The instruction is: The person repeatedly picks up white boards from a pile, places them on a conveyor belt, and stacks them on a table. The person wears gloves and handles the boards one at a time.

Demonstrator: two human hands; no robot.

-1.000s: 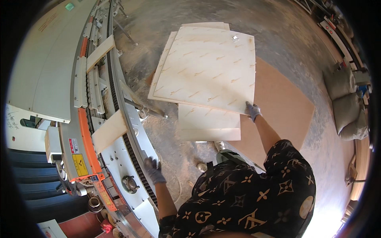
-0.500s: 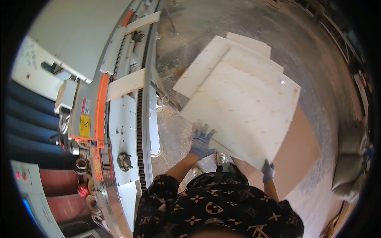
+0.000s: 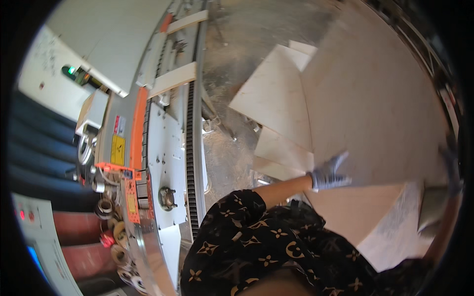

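Workshop, bare dusty concrete floor. Long machine down the left side, orange trim, black chain track along its right side. Two pale wooden strips lie across it, one farther off, one nearer. Rolls of tape-like material bunched low at left, beside a control cabinet with a lit screen.

Main item: large grey-brown panel, right of the machine and well apart from it. Its left edge overlaps a fanned stack of pale boards. Tan sheet shows past the panel's near edge. Can't tell if the panel is lifted or lying flat.

Left hand, grey glove: at the panel's near edge, close to its left corner, fingers spread apart and extended, not wrapped around anything visible.

Right hand, also gloved: at the panel's right edge, blurred and dark against the picture's rim. Can't make out whether those fingers grip it.

Grey sack near the right forearm.
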